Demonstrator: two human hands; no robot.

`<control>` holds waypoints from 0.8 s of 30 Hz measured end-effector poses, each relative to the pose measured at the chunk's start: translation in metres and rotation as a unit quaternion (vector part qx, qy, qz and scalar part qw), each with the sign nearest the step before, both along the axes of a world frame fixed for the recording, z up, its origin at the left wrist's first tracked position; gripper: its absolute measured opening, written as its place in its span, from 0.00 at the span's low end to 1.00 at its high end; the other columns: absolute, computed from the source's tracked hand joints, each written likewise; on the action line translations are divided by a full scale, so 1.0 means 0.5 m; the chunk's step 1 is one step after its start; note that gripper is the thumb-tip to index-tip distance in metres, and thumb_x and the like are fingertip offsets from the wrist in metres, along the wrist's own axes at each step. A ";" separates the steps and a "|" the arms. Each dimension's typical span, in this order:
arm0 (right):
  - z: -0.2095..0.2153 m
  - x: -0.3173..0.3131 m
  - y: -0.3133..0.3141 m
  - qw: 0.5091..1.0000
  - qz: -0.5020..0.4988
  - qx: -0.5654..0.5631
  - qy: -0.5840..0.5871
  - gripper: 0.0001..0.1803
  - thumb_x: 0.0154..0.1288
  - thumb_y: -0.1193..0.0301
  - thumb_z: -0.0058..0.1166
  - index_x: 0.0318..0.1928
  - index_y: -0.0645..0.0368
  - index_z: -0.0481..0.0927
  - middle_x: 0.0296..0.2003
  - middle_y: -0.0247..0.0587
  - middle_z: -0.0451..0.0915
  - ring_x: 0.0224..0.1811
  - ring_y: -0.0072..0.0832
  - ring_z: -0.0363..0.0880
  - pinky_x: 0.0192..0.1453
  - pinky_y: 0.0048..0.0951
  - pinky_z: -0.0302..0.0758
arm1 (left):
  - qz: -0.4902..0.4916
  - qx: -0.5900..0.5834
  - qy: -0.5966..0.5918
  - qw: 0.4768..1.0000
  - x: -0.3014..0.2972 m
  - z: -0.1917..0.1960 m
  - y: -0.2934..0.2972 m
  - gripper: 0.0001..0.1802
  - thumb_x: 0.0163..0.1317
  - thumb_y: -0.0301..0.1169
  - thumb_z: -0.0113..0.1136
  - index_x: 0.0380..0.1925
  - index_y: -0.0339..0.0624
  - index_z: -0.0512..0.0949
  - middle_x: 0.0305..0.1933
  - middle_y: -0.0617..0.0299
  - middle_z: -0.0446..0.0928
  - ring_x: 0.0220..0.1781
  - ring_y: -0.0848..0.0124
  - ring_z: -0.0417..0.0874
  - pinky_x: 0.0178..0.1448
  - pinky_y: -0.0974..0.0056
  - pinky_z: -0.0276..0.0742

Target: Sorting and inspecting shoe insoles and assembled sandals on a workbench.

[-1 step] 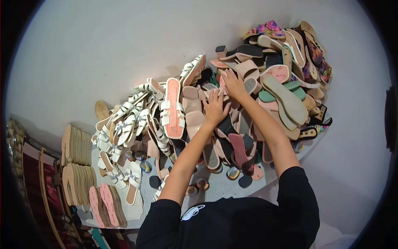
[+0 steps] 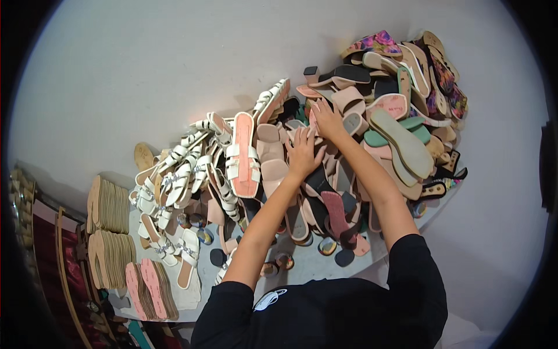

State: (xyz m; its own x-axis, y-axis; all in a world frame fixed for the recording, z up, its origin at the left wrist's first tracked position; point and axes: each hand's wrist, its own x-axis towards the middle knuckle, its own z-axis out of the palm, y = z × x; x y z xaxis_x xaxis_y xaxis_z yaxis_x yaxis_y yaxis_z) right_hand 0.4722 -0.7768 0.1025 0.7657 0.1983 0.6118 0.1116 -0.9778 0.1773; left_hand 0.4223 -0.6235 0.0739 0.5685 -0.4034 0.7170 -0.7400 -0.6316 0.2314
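Note:
Both my hands rest in the middle of a large heap of sandals. My left hand (image 2: 303, 156) lies palm down with its fingers spread, over pale pink sandals; a beige-pink slide (image 2: 269, 139) is just left of it. Slightly farther back, my right hand (image 2: 328, 120) touches a pink sole (image 2: 313, 121), its fingers apart and bent downward. What lies under both palms is hidden. Right of my right hand sits a pink wide-strap slide (image 2: 349, 100) and a grey-lined one (image 2: 352, 123). A white strappy sandal with a coral insole (image 2: 242, 154) stands left of my left hand.
White sandals (image 2: 180, 174) are heaped at left, beside stacks of tan soles (image 2: 108, 203) and pink insoles (image 2: 156, 285). Pale soles (image 2: 401, 142) and floral wedges (image 2: 375, 43) top the heap's right side. Loose heels (image 2: 344, 257) lie near the table's front edge. A wall stands behind.
The whole view has shifted very slightly. Both hands keep their places on the heap, and no sandal has visibly been moved.

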 end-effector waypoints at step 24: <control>0.027 0.076 -0.025 0.996 -0.073 -0.001 0.051 0.08 0.55 0.72 0.51 0.36 0.54 0.80 0.34 0.33 0.76 0.46 0.28 0.75 0.66 0.73 0.28 | 0.021 -0.007 0.037 0.999 0.064 0.025 0.012 0.28 0.62 0.42 0.50 0.58 0.37 0.66 0.61 0.51 0.65 0.67 0.52 0.59 0.67 0.42 0.47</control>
